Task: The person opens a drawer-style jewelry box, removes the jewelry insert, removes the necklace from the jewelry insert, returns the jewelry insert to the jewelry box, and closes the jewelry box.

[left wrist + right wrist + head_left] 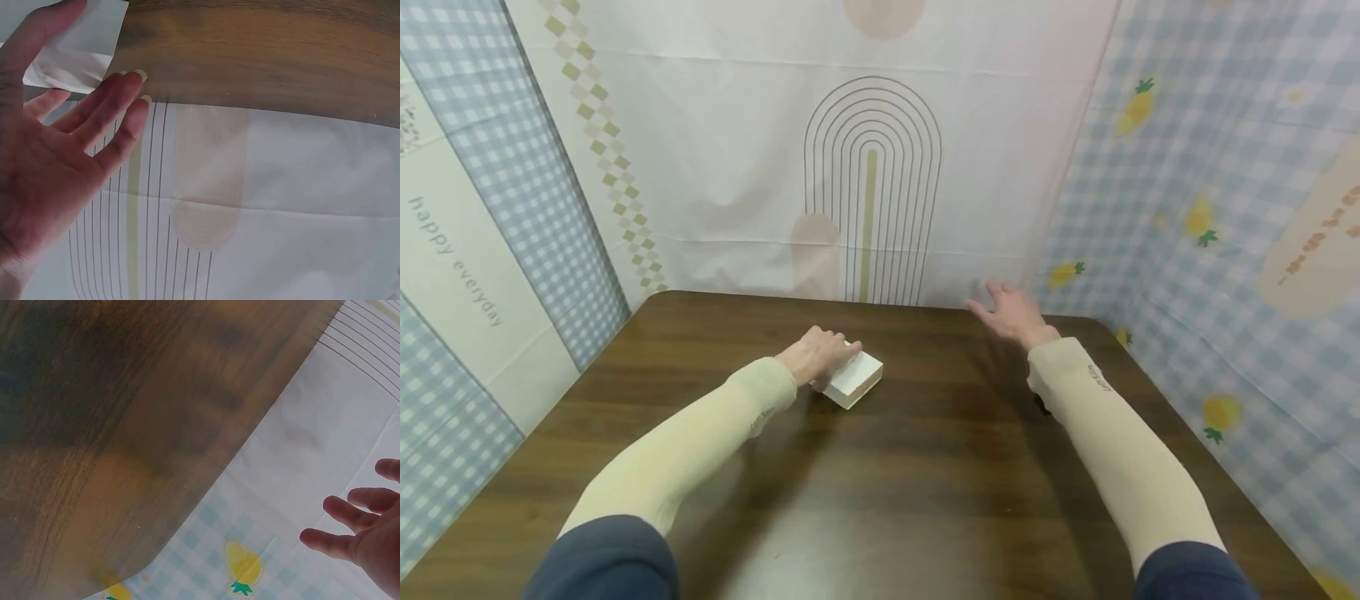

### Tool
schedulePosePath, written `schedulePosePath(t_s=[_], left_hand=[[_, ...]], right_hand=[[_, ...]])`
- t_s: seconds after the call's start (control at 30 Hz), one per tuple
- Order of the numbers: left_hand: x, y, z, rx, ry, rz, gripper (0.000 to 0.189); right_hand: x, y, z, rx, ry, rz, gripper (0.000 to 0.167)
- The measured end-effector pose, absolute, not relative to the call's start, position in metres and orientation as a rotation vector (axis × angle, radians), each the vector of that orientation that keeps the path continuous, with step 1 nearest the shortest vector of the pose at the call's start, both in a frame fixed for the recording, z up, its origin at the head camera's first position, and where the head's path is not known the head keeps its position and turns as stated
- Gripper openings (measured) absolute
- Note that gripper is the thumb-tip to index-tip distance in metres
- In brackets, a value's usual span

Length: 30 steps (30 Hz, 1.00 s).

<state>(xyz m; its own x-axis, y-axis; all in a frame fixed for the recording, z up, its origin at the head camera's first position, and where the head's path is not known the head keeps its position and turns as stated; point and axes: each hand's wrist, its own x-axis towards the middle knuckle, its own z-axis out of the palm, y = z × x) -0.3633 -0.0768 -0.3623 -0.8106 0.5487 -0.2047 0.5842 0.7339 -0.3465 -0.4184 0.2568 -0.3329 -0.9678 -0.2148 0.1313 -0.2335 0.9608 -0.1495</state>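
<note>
A small white box [855,377] is at the middle of the brown table, its corner towards me. My left hand [820,354] holds it from the left, fingers over its far left side. In the left wrist view the thumb lies across the white box [78,47], and the fingers of the left hand [59,169] bend near its lower edge. Part of the box is cut off there. My right hand [1011,315] is raised over the far right of the table, fingers spread and holding nothing. Only part of the right hand [375,531] shows in the right wrist view.
The brown wooden table [880,483] ends at a white printed cloth [737,150] hanging behind it. Blue checked cloths with pineapples [1217,225] hang on the right, and another checked cloth [490,167] hangs on the left.
</note>
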Motion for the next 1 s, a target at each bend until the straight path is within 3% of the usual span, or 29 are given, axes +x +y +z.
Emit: schedulePosePath(t_s=[0.5,1.0], left_hand=[[-0.365,-0.081,-0.352,0.748,2.792,-0.451,0.082],[-0.362,-0.080,-0.349,0.676,2.777,-0.403,0.079]], right_hand=[[-0.419,0.255,-0.333,0.357,-3.007,0.260,0.076],[-0.418,0.258,-0.333,0.368,-3.023,0.220,0.079]])
